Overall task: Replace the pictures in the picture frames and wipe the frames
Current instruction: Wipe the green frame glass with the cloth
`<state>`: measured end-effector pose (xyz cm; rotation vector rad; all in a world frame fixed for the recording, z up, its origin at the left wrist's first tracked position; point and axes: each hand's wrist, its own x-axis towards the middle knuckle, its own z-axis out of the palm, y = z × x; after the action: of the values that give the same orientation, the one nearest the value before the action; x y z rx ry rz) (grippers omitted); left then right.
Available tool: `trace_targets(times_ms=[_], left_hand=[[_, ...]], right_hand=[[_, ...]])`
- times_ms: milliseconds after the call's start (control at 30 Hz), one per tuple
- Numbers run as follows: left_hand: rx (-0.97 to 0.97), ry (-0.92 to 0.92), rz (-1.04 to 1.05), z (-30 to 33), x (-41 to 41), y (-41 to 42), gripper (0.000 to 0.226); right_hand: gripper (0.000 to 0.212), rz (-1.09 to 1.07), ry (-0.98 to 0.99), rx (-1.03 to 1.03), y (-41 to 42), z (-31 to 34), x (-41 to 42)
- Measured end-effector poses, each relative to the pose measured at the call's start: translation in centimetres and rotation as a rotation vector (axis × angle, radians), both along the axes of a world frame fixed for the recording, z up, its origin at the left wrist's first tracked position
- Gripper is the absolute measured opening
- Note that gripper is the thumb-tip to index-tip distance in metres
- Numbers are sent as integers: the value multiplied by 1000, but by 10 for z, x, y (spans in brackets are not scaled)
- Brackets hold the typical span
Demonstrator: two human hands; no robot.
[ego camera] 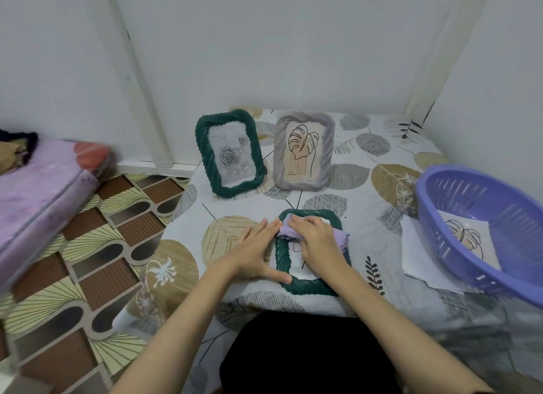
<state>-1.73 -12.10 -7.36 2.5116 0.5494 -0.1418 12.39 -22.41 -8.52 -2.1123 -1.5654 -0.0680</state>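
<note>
Clearly, the wiping step is in hand. A table (pixel 367 193) with a leaf-printed cloth fills most of the view, and on its right side stands a purple plastic basket (pixel 482 229), tilted, with a sheet with a leaf drawing (pixel 467 235) inside it and a white sheet (pixel 417 255) partly under it. At the back of the table two frames stand upright and lean backward: a dark green frame with a rose picture (pixel 230 155) and, just beside it on the right, a grey frame with a leaf picture (pixel 304 151).

Near the front edge a second green frame (pixel 296 285) lies flat in front of the person. The left hand (pixel 258 252) lies flat beside it with straight, spread fingers; the thumb touches the near left corner and the fingertips press at the left rim, so it seems to hold the frame steady. The right hand (pixel 318 240) is on top of the frame, its fingers curled round a bunched lilac cloth (pixel 340 237) that it presses on the upper part.

I judge that the two standing frames are already done, though I cannot be sure. The next move probably calls for carrying the cloth along the twisted rim, down the sides to the near edge, while the left hand keeps pressing. After that the frame should be stood up with the others.
</note>
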Motion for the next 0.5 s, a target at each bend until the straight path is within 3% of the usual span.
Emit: trace_targets(times_ms=[67,133,267,400,500], left_hand=[[-10,-2,4,-1,0,1,118],[-17,1,0,-1,0,1,118],[-11,2,1,-1,0,1,119],[3,-2,4,-2,1,1,119],[-18,-11,3,-2,0,1,118]], right_hand=[[54,79,-87,4,-17,-7,7],[56,17,-206,-14,-29,-3,16],[52,-220,-45,-15,-9,6,16],[58,11,-22,-26,-5,2,-4],[66,-31,-149,-30,-30,0,6]])
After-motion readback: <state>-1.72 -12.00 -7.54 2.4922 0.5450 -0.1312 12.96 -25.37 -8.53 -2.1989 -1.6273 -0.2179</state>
